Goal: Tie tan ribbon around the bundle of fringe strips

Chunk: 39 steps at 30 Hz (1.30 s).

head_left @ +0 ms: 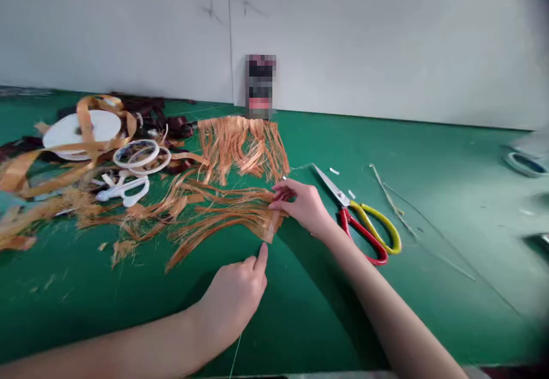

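Note:
An orange fringe of loose strands lies on the green table, with a strip of clear tape along its right end. My right hand pinches the upper corner of that end between thumb and fingers. At the lower corner, the outstretched index fingertip of my left hand touches or nearly touches the taped edge. Its other fingers are curled under, and whatever they may hold is hidden. A thin thread runs from beneath this hand to the table's front edge. Behind my hands lies a second orange fringe.
Large scissors with red and yellow handles lie right of my right hand. On the left are a white ribbon spool, tape rolls, small white scissors and ribbon scraps. Cords lie at right. A wall borders the back.

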### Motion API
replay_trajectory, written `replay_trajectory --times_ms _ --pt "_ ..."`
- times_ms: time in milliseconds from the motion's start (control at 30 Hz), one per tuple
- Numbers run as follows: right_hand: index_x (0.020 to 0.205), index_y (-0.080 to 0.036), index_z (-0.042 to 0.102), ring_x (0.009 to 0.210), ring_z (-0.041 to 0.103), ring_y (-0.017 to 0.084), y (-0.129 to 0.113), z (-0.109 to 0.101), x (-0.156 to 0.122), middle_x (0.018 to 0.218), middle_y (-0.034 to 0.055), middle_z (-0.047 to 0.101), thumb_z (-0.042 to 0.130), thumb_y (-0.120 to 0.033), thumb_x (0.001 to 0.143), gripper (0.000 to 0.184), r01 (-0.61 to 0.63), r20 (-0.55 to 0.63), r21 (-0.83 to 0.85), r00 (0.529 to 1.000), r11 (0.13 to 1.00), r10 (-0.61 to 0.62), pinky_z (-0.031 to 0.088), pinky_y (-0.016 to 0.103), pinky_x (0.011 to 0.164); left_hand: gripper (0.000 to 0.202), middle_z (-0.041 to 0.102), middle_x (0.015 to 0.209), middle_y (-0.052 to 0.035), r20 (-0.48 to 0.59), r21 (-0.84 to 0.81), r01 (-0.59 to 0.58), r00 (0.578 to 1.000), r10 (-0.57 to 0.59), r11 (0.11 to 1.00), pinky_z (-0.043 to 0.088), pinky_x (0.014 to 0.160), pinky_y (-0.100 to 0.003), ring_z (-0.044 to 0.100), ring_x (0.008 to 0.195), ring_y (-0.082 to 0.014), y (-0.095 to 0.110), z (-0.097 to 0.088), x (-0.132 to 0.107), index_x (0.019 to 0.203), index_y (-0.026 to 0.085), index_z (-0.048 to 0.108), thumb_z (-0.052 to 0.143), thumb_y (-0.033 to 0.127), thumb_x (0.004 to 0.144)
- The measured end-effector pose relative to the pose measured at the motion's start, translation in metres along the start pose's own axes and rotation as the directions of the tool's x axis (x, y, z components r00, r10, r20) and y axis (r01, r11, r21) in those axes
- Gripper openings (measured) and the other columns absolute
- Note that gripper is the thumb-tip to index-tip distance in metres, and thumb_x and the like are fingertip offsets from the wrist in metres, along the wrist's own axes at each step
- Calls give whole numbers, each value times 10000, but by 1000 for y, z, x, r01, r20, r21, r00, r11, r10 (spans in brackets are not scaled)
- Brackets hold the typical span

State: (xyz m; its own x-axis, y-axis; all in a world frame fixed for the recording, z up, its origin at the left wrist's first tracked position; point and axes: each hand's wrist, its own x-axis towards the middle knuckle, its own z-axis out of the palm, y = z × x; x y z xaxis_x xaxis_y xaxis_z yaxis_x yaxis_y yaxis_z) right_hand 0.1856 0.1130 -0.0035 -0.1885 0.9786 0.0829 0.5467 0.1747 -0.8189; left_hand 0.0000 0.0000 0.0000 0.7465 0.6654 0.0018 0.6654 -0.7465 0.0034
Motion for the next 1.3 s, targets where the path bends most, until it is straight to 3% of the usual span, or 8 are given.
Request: replay_trajectory --times_ms 233,333,533,700,900,1000,1100,1300 --pt "736 -202 645 763 552 166 -2 -6 1 723 -8 632 806 -176 657 181 25 -21 -117 999 993 -28 419 297 687 357 670 724 -62 -51 -5 117 992 -117 993 550 545 -301 658 679 -205 -7 -14 3 1189 72 655 503 91 867" --pt "716 -201 640 773 544 165 -4 -7 0 707 -10 629 782 -175 693 146 41 10 -140 999 989 -40 406 294 700 312 672 796 -82 -49 5 106 993 -105 994 561 640 -353 643 760 -232 -14 -25 6 1101 103 696 516 85 846" --pt "727 -187 658 619 511 109 -11 -12 -3 679 -26 627 756 -179 716 98 39 96 -156 995 987 -25 387 252 617 529 706 1042 -135 -49 145 30 999 -23 989 562 689 -369 654 854 -265 -29 -28 4 1206 59 632 513 -48 701" --pt "712 -188 679 596 511 103 -14 -16 -5 657 -26 639 743 -202 720 66 8 150 -151 989 988 15 372 245 581 480 744 1039 -55 -205 86 -28 978 45 996 555 772 -308 678 864 -202 -52 -25 -4 1078 111 686 491 -71 679" --pt "719 -187 701 614 572 124 -13 -23 -4 649 -4 666 675 -256 782 97 -21 196 -116 980 993 44 416 258 596 366 743 1004 -103 -308 166 51 951 2 985 525 667 -326 681 773 -211 -40 -16 -7 1063 86 676 496 -45 772" --pt "773 -189 705 645 601 126 -12 -29 -3 691 -2 688 637 -247 812 97 4 236 -94 972 996 19 438 255 617 240 714 823 -69 -353 218 112 935 -29 969 479 578 -324 644 670 -206 -32 -11 2 1045 84 678 569 60 832" --pt "768 -194 706 648 571 122 -12 -34 -3 713 -12 668 700 -182 738 32 40 245 -118 970 992 -9 431 255 621 146 652 693 -30 -379 238 124 925 -26 963 432 525 -311 610 622 -195 -34 -11 12 941 92 695 582 73 850" --pt "715 -183 728 688 561 114 -21 -32 -7 798 11 641 624 -5 720 205 142 291 -168 953 975 -88 436 257 658 190 685 774 -28 -407 262 56 912 57 964 443 580 -304 608 661 -182 -45 -14 14 896 115 691 563 -6 824"
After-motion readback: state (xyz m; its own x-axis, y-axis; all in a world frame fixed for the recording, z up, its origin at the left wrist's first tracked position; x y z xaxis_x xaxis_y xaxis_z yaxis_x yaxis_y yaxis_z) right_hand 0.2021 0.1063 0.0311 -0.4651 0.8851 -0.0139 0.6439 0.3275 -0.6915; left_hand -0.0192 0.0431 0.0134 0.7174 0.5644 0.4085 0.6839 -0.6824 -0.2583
